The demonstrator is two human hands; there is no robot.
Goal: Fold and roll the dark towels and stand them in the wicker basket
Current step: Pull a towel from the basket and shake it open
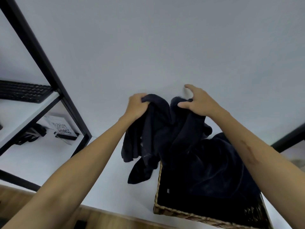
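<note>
1. A dark towel (158, 128) is held up at the centre of the view, its lower folds trailing down to 6 o'clock onto the white table (49, 162) and against the basket's left wall.
2. Its upper left edge is gripped in the curled fingers of the left hand (137, 105), at 9 o'clock of the towel.
3. Its upper right edge is pinched under the thumb of the right hand (196, 102), at 2 o'clock; the forefinger is raised clear of the cloth.
4. More dark cloth (208, 176) is heaped in the wicker basket (181, 214) at 5 o'clock; whether it is a separate towel cannot be told.
5. The likely risks: the trailing end may snag on the basket rim, dragging the basket or the heap along, and the light right-hand pinch may slip.
6. A black frame (49, 76) and a keyboard (24, 91) stand at 9 o'clock, well apart.
</note>
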